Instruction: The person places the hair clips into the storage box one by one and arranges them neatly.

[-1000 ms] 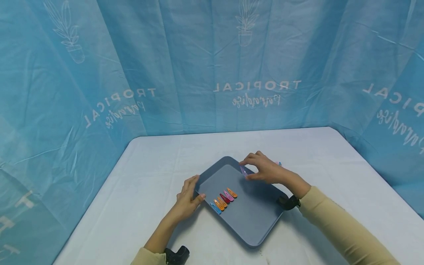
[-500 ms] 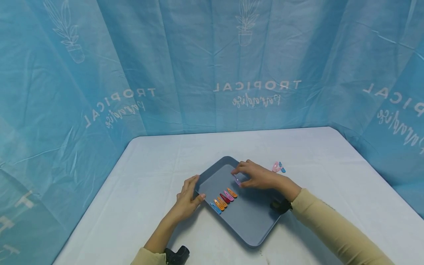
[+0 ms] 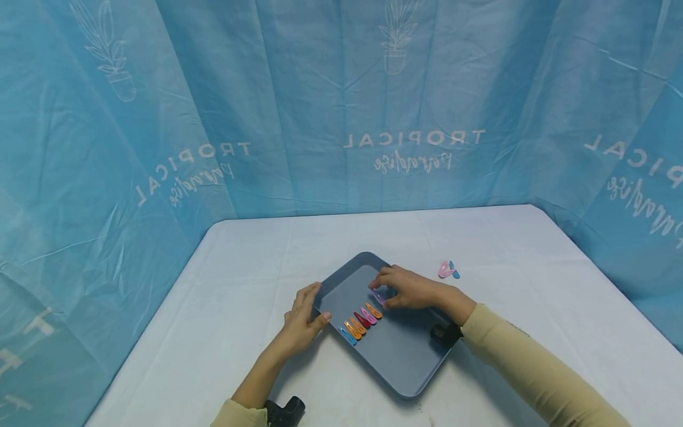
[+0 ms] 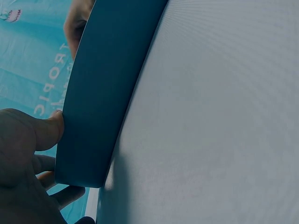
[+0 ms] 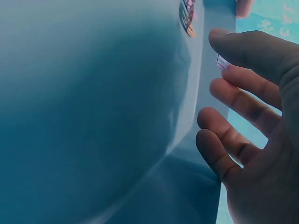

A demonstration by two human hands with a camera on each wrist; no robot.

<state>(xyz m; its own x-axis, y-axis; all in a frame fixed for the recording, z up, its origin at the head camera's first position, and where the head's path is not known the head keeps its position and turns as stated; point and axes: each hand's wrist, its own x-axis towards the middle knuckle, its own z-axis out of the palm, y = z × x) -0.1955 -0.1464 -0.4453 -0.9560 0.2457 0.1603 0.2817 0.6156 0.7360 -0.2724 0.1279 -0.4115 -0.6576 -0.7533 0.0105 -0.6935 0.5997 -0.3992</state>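
A blue-grey rectangular tray point(image 3: 411, 350) lies turned at an angle on the white table. My left hand point(image 3: 301, 320) grips its left corner, thumb on one side and fingers round the other. Above the tray floor, my right hand point(image 3: 409, 289) pinches a purple snap hair clip point(image 3: 378, 296) between thumb and forefinger. In the right wrist view, only a small end of this clip point(image 5: 222, 62) shows between the fingers. Beside it runs a slanting row of hair clips: a blue clip point(image 3: 347, 335), two orange ones, a red clip point(image 3: 362, 320), a pink one and an orange clip point(image 3: 374, 310).
On the table beyond the tray's right side lie a pink hair clip point(image 3: 445, 270) and a blue hair clip point(image 3: 454, 270). A printed blue curtain point(image 3: 320, 118) hangs behind the white table point(image 3: 251, 255). Both wrists wear black camera mounts.
My right hand has moved left and toward me over the tray, bringing the purple hair clip close to the row's upper end. My left hand stays at the corner.
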